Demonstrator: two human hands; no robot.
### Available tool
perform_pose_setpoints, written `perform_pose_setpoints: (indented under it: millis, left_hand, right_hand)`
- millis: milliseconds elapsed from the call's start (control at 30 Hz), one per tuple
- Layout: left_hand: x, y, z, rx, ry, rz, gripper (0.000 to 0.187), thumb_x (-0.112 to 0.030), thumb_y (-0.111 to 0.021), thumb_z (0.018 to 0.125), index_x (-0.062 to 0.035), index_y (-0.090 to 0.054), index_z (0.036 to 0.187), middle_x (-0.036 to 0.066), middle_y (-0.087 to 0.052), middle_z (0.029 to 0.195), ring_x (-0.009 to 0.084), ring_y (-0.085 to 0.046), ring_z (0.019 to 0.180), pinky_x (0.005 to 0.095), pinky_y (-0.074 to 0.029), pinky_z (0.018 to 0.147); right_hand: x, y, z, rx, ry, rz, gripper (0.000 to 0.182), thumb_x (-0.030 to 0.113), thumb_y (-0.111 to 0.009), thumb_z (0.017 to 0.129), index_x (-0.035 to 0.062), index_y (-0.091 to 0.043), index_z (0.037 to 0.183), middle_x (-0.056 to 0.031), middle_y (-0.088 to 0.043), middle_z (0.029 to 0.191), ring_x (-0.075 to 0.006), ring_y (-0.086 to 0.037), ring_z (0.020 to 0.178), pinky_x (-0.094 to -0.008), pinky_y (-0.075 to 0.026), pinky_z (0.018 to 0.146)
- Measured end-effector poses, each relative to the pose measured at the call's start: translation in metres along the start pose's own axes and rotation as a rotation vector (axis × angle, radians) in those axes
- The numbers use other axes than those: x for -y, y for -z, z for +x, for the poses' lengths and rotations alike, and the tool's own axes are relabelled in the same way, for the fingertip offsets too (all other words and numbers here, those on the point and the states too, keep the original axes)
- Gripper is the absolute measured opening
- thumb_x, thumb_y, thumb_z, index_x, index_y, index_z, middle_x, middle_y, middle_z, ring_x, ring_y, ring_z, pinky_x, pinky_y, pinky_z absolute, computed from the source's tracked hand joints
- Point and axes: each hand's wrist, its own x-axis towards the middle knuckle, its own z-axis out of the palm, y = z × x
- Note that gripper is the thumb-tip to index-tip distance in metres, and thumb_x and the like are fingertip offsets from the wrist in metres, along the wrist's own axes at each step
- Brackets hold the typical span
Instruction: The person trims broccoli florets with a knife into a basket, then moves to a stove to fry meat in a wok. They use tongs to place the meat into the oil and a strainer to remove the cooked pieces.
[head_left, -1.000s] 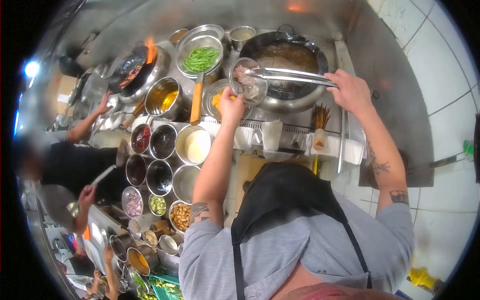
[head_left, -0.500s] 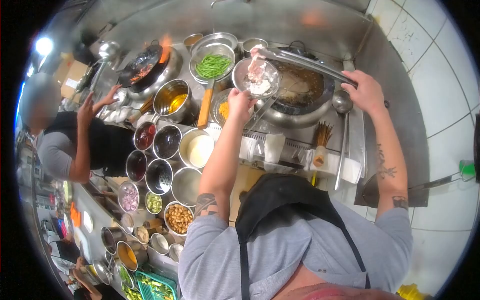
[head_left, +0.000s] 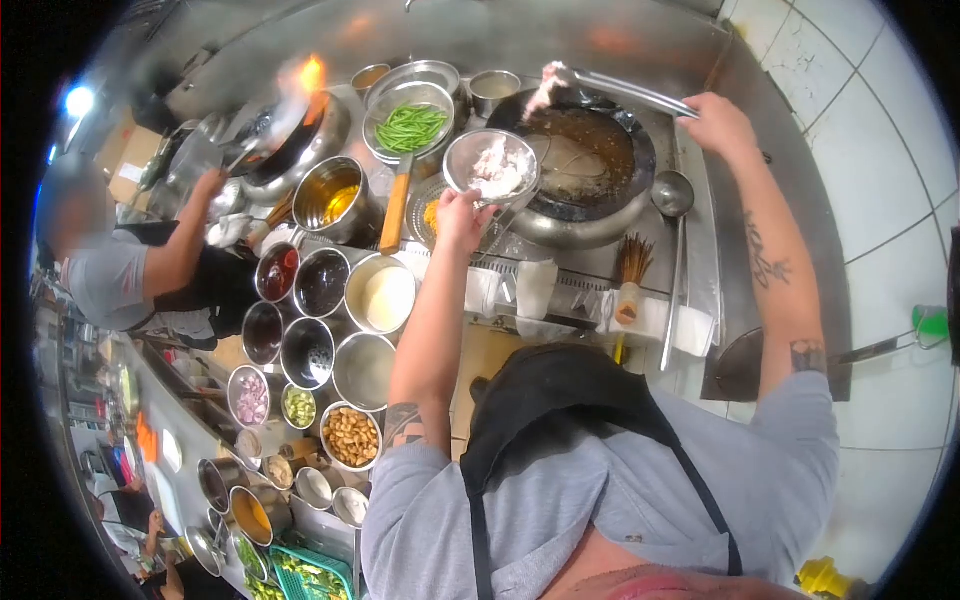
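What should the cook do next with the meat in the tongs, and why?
Probably open the tongs and drop the meat piece in: the right hand holds it over the wok, while the left hand holds the meat bowl beside it.

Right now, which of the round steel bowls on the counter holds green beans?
The wide steel bowl with the wooden handle, at the back left of the big dark wok; the others hold sauces, oil or chopped bits.

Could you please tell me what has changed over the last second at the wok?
The right hand has swung the long metal tongs from the small steel bowl of pale meat to above the dark wok, carrying a piece. The left hand still holds that bowl. The green beans stayed put.
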Motion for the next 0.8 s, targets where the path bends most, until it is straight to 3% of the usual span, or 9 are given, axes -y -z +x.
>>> perform_pose_setpoints:
  millis: [200, 300, 367, 600, 667, 733, 800]
  left_hand:
    - [0.0, 0.016, -0.032, 0.046, -0.014, -0.029, 0.012, 0.002, -0.056, 0.092, -0.0063, -0.048, 0.091, 0.012, -0.059, 0.097, 0.0191, -0.064, 0.074, 0.0344, -0.065, 0.066]
    - [-0.006, 0.02, -0.052, -0.044, -0.022, 0.015, 0.016, 0.001, -0.06, 0.091, -0.0083, -0.047, 0.089, 0.011, -0.059, 0.095, 0.0209, -0.063, 0.072, 0.0374, -0.064, 0.068]
    - [-0.004, 0.029, -0.052, 0.003, -0.049, -0.004, 0.017, 0.002, -0.06, 0.09, -0.0081, -0.047, 0.091, 0.011, -0.061, 0.094, 0.0224, -0.065, 0.073, 0.0361, -0.064, 0.068]
    - [-0.002, 0.033, -0.058, -0.006, -0.028, 0.037, 0.016, 0.001, -0.061, 0.09, -0.0078, -0.048, 0.093, 0.013, -0.065, 0.1, 0.0243, -0.07, 0.083, 0.0334, -0.063, 0.07]
    - [0.003, 0.033, -0.05, 0.007, -0.028, 0.045, 0.016, 0.0, -0.062, 0.091, -0.008, -0.048, 0.091, 0.012, -0.064, 0.095, 0.0225, -0.069, 0.079, 0.0334, -0.063, 0.068]
    - [0.007, 0.026, -0.038, 0.025, -0.002, 0.085, 0.013, 0.001, -0.06, 0.092, -0.0067, -0.052, 0.098, 0.011, -0.063, 0.106, 0.0244, -0.068, 0.087, 0.0343, -0.062, 0.072]
    - [0.009, 0.019, -0.029, 0.042, 0.011, 0.098, 0.012, 0.001, -0.059, 0.092, -0.0066, -0.051, 0.097, 0.011, -0.062, 0.106, 0.0248, -0.068, 0.085, 0.0346, -0.062, 0.071]
  right_hand:
    - [0.011, -0.082, 0.054, 0.156, -0.109, -0.244, 0.035, 0.02, -0.067, 0.082, 0.0064, -0.072, 0.114, -0.0164, -0.07, 0.12, -0.0318, -0.067, 0.112, -0.044, -0.053, 0.094]
    - [0.016, -0.103, 0.079, 0.215, -0.126, -0.18, 0.035, 0.021, -0.068, 0.083, 0.0056, -0.072, 0.114, -0.0161, -0.069, 0.123, -0.0312, -0.066, 0.115, -0.0438, -0.052, 0.095]
    - [0.025, -0.109, 0.089, 0.23, -0.152, -0.178, 0.039, 0.026, -0.07, 0.082, 0.0071, -0.072, 0.116, -0.0159, -0.069, 0.123, -0.0316, -0.066, 0.115, -0.0441, -0.052, 0.095]
    - [0.018, -0.085, 0.077, 0.149, -0.162, -0.123, 0.046, 0.036, -0.075, 0.078, 0.0093, -0.072, 0.115, -0.0163, -0.069, 0.122, -0.0325, -0.066, 0.114, -0.0447, -0.053, 0.094]
    - [0.021, -0.069, 0.063, 0.161, -0.141, -0.12, 0.049, 0.039, -0.074, 0.078, 0.0093, -0.071, 0.117, -0.0162, -0.069, 0.122, -0.0327, -0.066, 0.113, -0.0443, -0.054, 0.093]
    - [0.005, -0.056, 0.05, 0.13, -0.153, -0.122, 0.05, 0.04, -0.073, 0.08, 0.0091, -0.07, 0.12, -0.0156, -0.069, 0.123, -0.0324, -0.066, 0.113, -0.0439, -0.054, 0.093]
    - [0.011, -0.05, 0.039, 0.105, -0.133, -0.129, 0.051, 0.04, -0.072, 0.083, 0.009, -0.068, 0.122, -0.015, -0.068, 0.124, -0.0317, -0.065, 0.114, -0.0433, -0.054, 0.094]
